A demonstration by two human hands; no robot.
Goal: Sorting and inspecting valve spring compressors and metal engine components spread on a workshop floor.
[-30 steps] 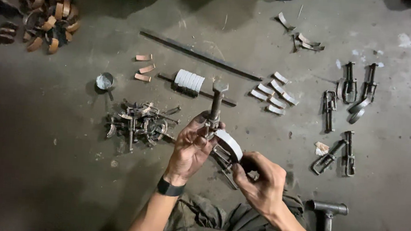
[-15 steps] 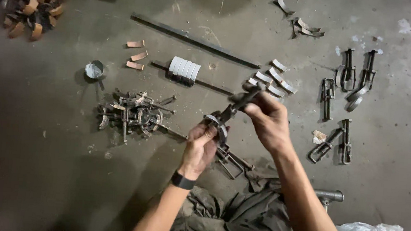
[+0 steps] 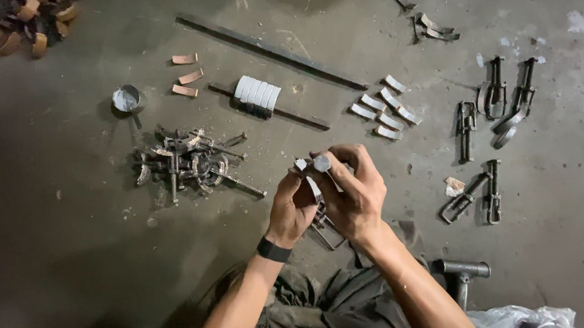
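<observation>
Both hands are closed on a small metal clamp assembly [image 3: 318, 186] held above the floor [image 3: 64, 238]: left hand [image 3: 293, 208] cups it from below, right hand [image 3: 354, 191] pinches its top. It looks only partly assembled. Finished clamps [image 3: 493, 129] lie right; a loose parts pile [image 3: 187, 164] remains left.

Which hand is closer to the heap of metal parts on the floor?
Left. The left hand is just right of the heap of metal parts; the right hand is farther right, beyond it.

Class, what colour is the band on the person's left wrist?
Black wristband, clearest in the head view.
</observation>
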